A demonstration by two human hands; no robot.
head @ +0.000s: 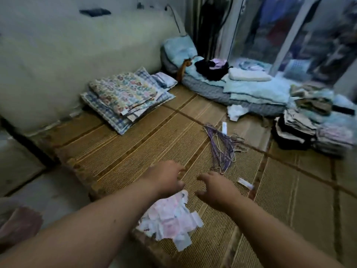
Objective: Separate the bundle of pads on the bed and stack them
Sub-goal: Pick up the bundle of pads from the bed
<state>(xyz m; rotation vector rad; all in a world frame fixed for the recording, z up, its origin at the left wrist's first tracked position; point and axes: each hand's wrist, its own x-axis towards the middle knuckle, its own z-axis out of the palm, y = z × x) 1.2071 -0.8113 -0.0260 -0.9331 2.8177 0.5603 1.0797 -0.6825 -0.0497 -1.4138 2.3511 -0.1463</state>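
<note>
pads (170,215) lie heaped at six o'clock beneath my left hand (166,178) and right hand (216,188), both loose and empty, so i'd peel one off at a time.

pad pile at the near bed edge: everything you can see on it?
The pad pile is a loose heap of thin flat pieces, white with pink and pale blue patches, looking like soft paper or cloth; blur hides any print. Pieces overlap at odd angles, corners sticking out. It lies on the woven mat at the bed's near edge. The left hand is over its far end, the right hand just beside; neither grips it, contact unclear.
</note>
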